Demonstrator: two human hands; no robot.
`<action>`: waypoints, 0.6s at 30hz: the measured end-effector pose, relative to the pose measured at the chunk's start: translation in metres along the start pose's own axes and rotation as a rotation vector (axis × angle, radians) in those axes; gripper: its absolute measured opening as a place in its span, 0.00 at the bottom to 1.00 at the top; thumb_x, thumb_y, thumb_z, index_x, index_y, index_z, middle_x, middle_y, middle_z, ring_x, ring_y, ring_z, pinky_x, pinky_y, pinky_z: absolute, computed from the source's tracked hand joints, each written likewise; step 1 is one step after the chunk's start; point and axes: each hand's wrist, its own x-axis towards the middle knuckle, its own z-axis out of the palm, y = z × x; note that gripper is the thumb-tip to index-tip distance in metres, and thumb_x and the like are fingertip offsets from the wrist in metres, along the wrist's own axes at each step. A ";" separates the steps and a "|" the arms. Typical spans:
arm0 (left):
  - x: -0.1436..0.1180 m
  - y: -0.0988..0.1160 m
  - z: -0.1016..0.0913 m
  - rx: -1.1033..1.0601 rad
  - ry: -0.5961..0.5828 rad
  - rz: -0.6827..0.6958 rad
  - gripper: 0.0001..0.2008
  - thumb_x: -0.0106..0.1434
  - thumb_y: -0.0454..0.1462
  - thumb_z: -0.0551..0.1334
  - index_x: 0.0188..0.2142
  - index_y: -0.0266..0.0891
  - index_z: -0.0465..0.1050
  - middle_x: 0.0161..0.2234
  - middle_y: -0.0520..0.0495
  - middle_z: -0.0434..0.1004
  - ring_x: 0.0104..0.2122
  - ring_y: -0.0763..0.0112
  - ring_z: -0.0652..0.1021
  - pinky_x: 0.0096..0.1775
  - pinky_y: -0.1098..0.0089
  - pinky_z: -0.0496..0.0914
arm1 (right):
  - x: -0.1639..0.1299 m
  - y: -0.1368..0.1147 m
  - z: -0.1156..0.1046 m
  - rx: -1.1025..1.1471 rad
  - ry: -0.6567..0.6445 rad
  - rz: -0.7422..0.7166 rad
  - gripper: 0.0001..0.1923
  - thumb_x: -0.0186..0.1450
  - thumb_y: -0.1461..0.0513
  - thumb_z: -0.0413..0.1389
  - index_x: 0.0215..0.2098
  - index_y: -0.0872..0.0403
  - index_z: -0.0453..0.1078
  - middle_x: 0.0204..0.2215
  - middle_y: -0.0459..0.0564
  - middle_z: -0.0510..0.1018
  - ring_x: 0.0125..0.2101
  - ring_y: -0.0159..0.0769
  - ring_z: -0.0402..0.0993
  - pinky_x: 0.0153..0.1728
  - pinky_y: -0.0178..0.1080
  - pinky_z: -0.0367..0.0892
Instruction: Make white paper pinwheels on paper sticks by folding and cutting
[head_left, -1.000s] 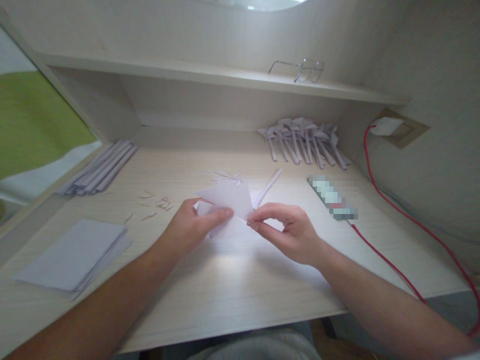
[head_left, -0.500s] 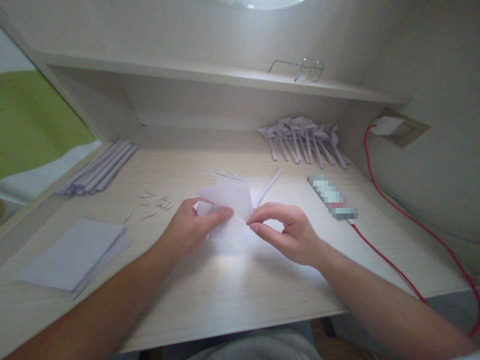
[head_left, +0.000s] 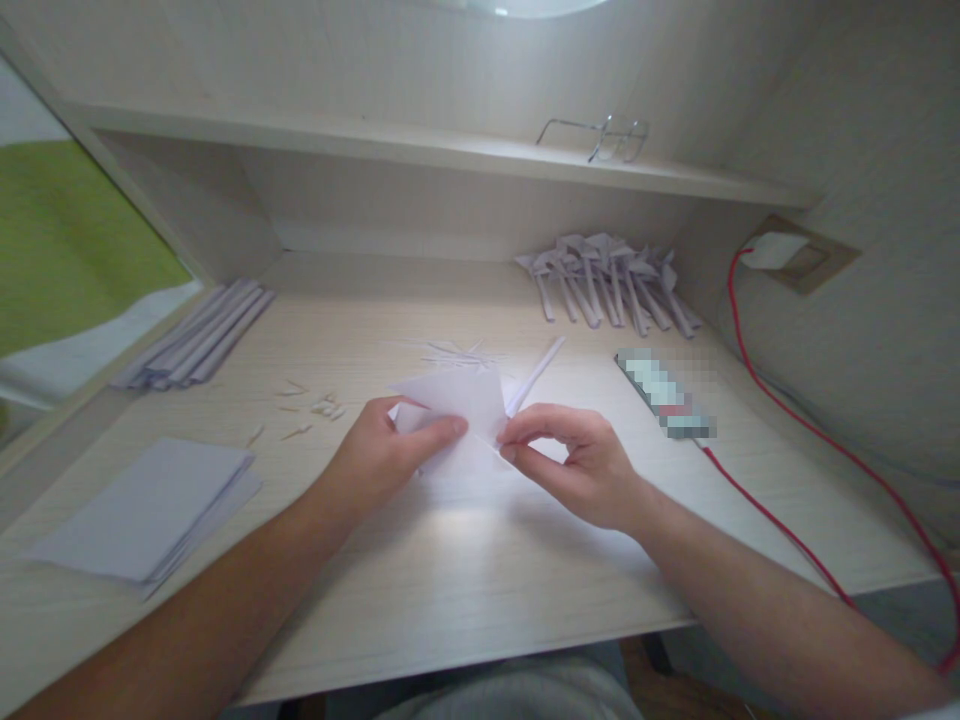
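My left hand (head_left: 397, 445) grips a piece of white paper (head_left: 469, 400) above the desk, thumb on the near face and fingers behind it. The paper has pointed flaps that stand apart at its left side. At its right edge, the thumb and forefinger of my right hand (head_left: 570, 455) are pinched together. A thin pale line runs from the paper to these fingertips; whether it is a sliver or a paper edge I cannot tell. Just beyond lie a rolled paper stick (head_left: 536, 375) and several thin white strips (head_left: 465, 353), partly hidden by the paper.
Folded paper pinwheels (head_left: 607, 280) on sticks lie at the back right. Rolled paper sticks (head_left: 199, 335) and a stack of paper (head_left: 150, 510) are at left, with small pale bits (head_left: 322, 408) nearby. A phone (head_left: 664, 392) has a red cable (head_left: 772, 530). Glasses (head_left: 619, 140) rest on the shelf.
My right fingertips have shifted slightly to the right, still pinched at the paper's edge. The paper has turned a little; my left hand keeps its grip almost in place.
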 end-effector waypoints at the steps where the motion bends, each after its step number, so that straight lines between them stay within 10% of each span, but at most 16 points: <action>1: 0.000 0.000 0.000 -0.001 0.000 -0.004 0.16 0.48 0.48 0.74 0.30 0.38 0.82 0.26 0.45 0.83 0.25 0.61 0.78 0.28 0.68 0.69 | 0.000 0.000 0.000 -0.003 -0.002 0.000 0.06 0.66 0.68 0.62 0.39 0.53 0.79 0.34 0.50 0.84 0.34 0.35 0.80 0.38 0.39 0.75; 18: -0.002 0.000 0.002 -0.004 0.023 0.058 0.15 0.49 0.48 0.74 0.30 0.39 0.83 0.27 0.47 0.83 0.26 0.62 0.78 0.29 0.68 0.70 | -0.003 0.006 0.006 0.209 0.099 0.153 0.12 0.64 0.65 0.66 0.46 0.51 0.76 0.31 0.45 0.80 0.32 0.31 0.78 0.35 0.35 0.75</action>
